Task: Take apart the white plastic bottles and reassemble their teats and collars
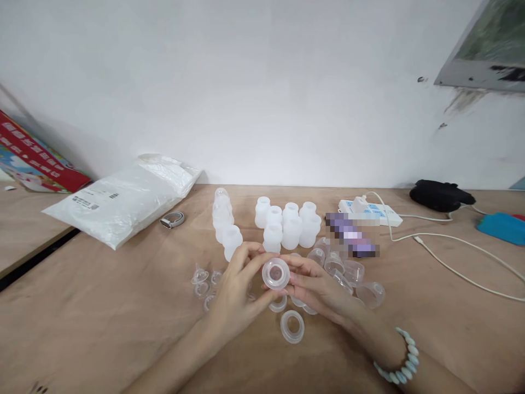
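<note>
Between my left hand (241,282) and my right hand (314,282) is a round, translucent bottle ring (275,273), its round face turned toward me. The fingers of both hands close on it from either side. Whether a teat sits inside it I cannot tell. Just below, another bottle ring (283,331) lies flat on the table, and a further ring (278,304) shows partly under my fingers. Clear silicone teats (200,274) lie left of my left hand. Clear dome-shaped caps (370,294) are heaped beyond and beside my right hand, which partly hides some of them.
Several frosted white bottles (292,232) stand behind my hands; a column of bottles (222,210) stands to their left. Around them are a white plastic mailer (123,200), a watch (172,219), a purple phone (351,235), a power strip (388,215), cables and a black pouch (441,195).
</note>
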Demonstrator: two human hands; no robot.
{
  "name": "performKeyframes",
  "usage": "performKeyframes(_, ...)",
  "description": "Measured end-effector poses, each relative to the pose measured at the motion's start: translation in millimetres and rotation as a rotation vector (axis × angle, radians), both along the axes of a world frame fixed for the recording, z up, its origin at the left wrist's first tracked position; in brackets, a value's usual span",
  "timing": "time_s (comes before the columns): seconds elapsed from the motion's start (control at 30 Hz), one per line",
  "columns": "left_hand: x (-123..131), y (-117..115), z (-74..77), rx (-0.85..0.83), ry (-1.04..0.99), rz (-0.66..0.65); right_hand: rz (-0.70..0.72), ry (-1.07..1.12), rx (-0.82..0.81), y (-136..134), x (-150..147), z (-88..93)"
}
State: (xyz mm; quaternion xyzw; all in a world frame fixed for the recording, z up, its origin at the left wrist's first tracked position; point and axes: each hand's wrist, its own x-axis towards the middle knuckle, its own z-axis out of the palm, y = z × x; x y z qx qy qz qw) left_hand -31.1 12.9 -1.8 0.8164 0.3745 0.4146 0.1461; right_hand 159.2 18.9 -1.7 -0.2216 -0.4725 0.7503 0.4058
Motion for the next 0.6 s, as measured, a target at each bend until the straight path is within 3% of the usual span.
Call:
performKeyframes(0.23,3,-3,-3.9,0.250,0.245,0.079,-0.281,-0.469,0.300,-2,-2,0.4)
performKeyframes(0.33,6,-5,-9.1,0.372,0.330,0.063,-0.314,-0.615,0.367,-2,-6,-6.1)
performKeyframes(0.6,7,-9,-10.9,0.483,0.298,-0.014,-0.256,-0.548,0.326,-1,-6,-11.2)
